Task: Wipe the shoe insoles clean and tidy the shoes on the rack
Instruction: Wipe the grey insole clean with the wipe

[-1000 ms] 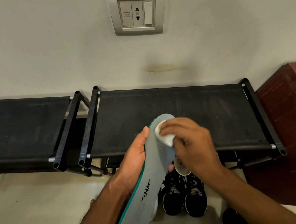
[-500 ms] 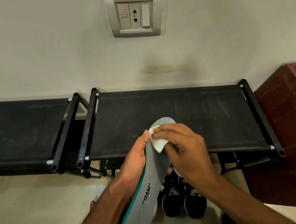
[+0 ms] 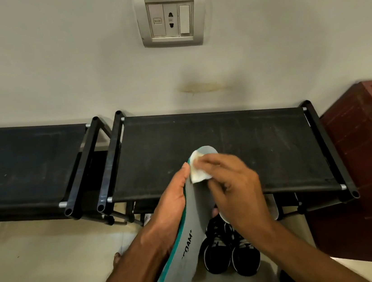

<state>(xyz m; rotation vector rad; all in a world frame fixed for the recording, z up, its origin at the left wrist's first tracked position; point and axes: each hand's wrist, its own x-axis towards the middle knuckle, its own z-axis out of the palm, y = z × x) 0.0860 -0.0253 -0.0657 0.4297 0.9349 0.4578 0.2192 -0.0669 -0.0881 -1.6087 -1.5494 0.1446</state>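
We see the left hand (image 3: 172, 204) gripping the grey insole (image 3: 193, 232) from beneath, thumb along its teal edge, holding it tilted above the front edge of the black shoe rack (image 3: 240, 148). The right hand (image 3: 234, 189) pinches a white wipe (image 3: 197, 170) — fingers curled round it — against the insole's toe end. A pair of black shoes (image 3: 230, 251) sits on the floor under the rack's front edge.

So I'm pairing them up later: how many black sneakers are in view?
2. Both stand side by side on the floor before the rack: left sneaker, right sneaker. A dark shape at the bottom edge could be another.
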